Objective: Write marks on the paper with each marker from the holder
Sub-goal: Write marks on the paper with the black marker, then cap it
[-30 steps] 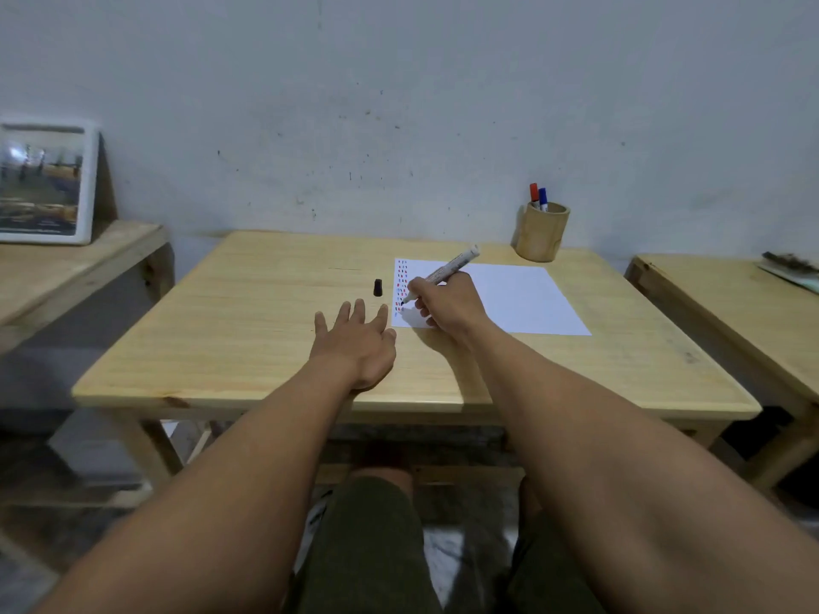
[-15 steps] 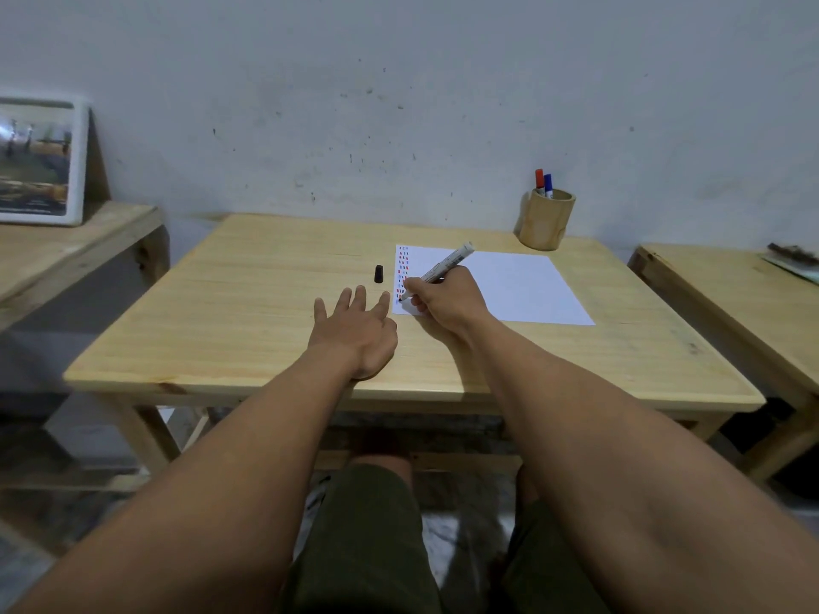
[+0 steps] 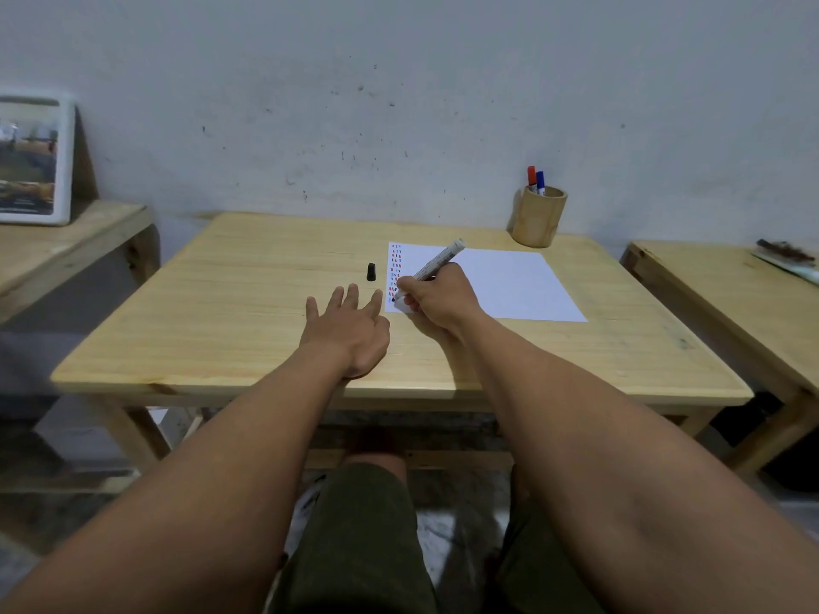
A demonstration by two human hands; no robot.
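A white sheet of paper (image 3: 509, 281) lies on the wooden table (image 3: 230, 312), with short red, blue and dark marks down its left edge. My right hand (image 3: 436, 301) grips a white marker (image 3: 432, 268), its dark tip touching the paper's lower left corner. The marker's black cap (image 3: 371, 272) stands on the table just left of the paper. My left hand (image 3: 350, 334) lies flat on the table, fingers spread, its fingertips near the paper's left edge. A round wooden holder (image 3: 538, 219) at the back right holds a red marker (image 3: 531, 177) and a blue marker (image 3: 540, 181).
A second wooden table (image 3: 731, 312) stands to the right with some items at its far edge. On the left, a lower wooden surface (image 3: 53, 245) carries a white-framed picture (image 3: 31, 161) leaning against the wall. My knees show under the table's front edge.
My right hand and the marker tip have slid down the paper's left column toward its near corner. The camera has tilted slightly. My left hand has stayed flat in place.
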